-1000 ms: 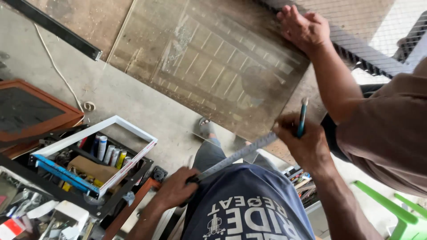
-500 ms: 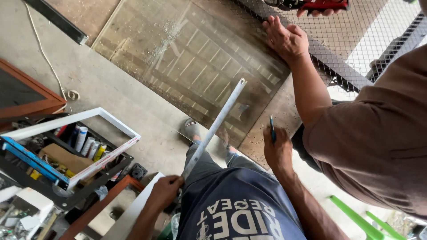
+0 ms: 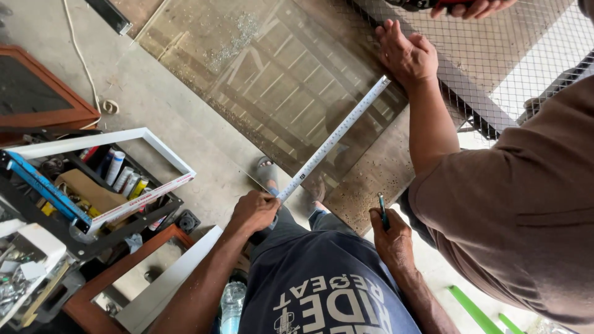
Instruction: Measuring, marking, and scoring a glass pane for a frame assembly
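My left hand [image 3: 253, 211] grips the near end of a white tape measure blade [image 3: 334, 139]. The blade runs diagonally across a large tinted glass sheet [image 3: 247, 80] that lies in front of me. A co-worker in a brown shirt presses a hand [image 3: 405, 57] on the blade's far end at the sheet's far edge. My right hand [image 3: 391, 238] holds a dark pen [image 3: 382, 209] upright beside the sheet's near corner, just off the glass. My feet show under the near edge of the glass.
A white frame [image 3: 133, 135] and a blue bar [image 3: 43, 188] lie over a black rack of spray cans [image 3: 120, 179] at left. Wooden frames [image 3: 43, 114] sit at left and lower left. Wire mesh [image 3: 495, 55] covers the upper right. A water bottle [image 3: 232, 303] stands by my leg.
The tape blade has been stretched further across the glass to its far edge, where the co-worker's hand now pins it. My left hand moved right along the near edge.
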